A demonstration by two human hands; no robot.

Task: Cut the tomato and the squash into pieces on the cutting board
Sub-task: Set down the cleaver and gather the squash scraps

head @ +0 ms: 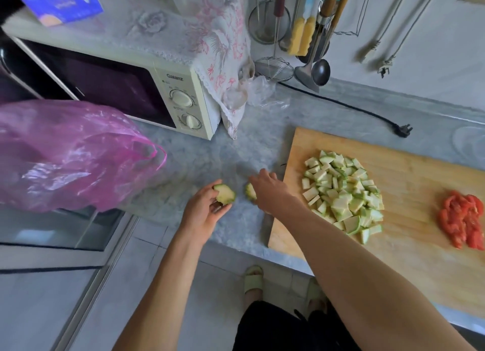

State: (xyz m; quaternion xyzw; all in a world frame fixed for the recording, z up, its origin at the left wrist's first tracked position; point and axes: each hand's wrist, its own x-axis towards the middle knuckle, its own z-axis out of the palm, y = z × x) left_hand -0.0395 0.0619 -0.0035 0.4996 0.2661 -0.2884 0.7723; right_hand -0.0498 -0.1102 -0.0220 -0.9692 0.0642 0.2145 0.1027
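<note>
On the counter [199, 154], near its front edge and left of the cutting board [420, 177]: left hand [202, 211] pinching a squash end [224, 193], right hand [267, 190] curled over another squash scrap [250, 191]. On the board, diced squash [343, 193] heaped, then tomato pieces [463, 219] toward its right edge. Cutting seemingly finished; only trimmings left.

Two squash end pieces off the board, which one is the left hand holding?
The squash end piece farther from the cutting board, gripped in the left hand. The other end piece sits under the right hand, beside the board's edge.
</note>
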